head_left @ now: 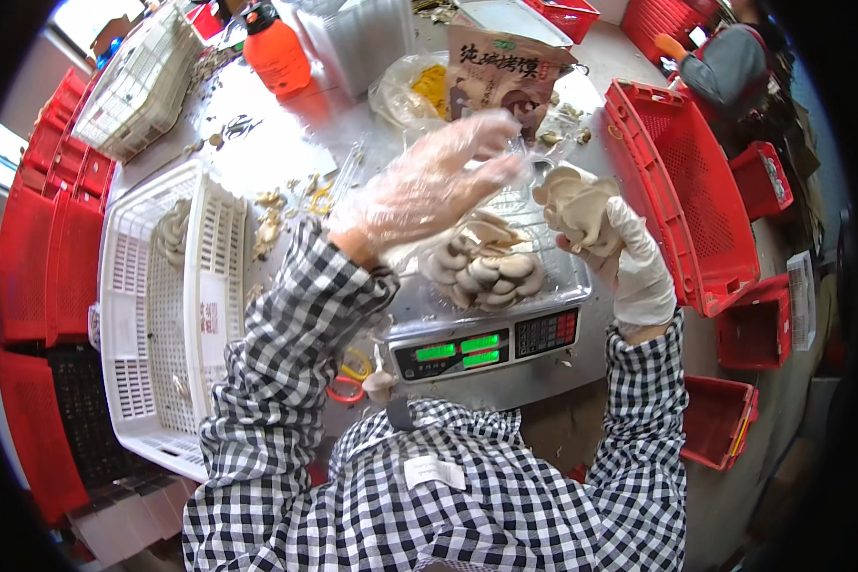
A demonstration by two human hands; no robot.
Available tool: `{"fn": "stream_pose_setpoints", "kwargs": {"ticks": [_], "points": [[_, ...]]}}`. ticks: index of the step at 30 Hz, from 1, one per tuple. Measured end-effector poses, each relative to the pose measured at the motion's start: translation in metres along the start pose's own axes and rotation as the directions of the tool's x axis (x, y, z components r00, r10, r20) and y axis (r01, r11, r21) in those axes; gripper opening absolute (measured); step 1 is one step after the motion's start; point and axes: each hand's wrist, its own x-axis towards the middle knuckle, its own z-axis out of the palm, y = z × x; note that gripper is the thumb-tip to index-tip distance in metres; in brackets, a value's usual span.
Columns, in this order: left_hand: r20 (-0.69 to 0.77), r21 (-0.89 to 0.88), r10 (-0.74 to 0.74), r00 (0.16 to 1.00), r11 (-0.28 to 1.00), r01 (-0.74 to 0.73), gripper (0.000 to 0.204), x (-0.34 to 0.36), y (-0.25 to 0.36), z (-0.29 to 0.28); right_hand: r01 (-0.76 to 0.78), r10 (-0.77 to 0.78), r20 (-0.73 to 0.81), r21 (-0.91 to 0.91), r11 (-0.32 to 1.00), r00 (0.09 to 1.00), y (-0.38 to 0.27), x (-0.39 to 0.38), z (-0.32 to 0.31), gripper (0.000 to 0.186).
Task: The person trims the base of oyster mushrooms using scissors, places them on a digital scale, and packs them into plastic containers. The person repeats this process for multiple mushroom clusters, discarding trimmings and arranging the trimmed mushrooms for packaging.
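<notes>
My right hand (pixel 639 262), in a white glove, grips a cluster of oyster mushrooms (pixel 580 205) above the right side of a digital scale (pixel 419 334). My left hand (pixel 429 181), in a clear plastic glove, is raised over the far left part of the scale with its fingers stretched out, holding nothing I can see. Below it, a larger clump of oyster mushrooms (pixel 486 267) rests on the clear-wrapped pan. Green digits glow on the scale's front panel. One loose mushroom (pixel 378 381) lies at the scale's near left corner, beside red-and-yellow-handled scissors (pixel 351 377).
A white plastic basket (pixel 129 305) with a few mushrooms stands left; a red crate (pixel 682 191) stands right. Behind the scale are a printed brown bag (pixel 505 81) and an orange spray bottle (pixel 275 52). Mushroom scraps (pixel 269 219) litter the table. Another person (pixel 729 67) is far right.
</notes>
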Motion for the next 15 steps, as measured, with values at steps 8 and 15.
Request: {"fn": "stream_pose_setpoints", "kwargs": {"ticks": [8,15], "points": [[0.228,0.508,-0.032,0.973,0.857,-0.091,0.046,-0.015,-0.051,0.028,0.081,-0.082,0.018,0.07,0.994,0.996,0.01,0.016,-0.013,0.054],[0.222,0.321,-0.121,0.968,0.946,0.045,0.021,-0.006,-0.049,0.01,-0.072,0.069,-0.04,-0.093,0.993,0.997,0.011,0.033,0.007,0.054]]}}
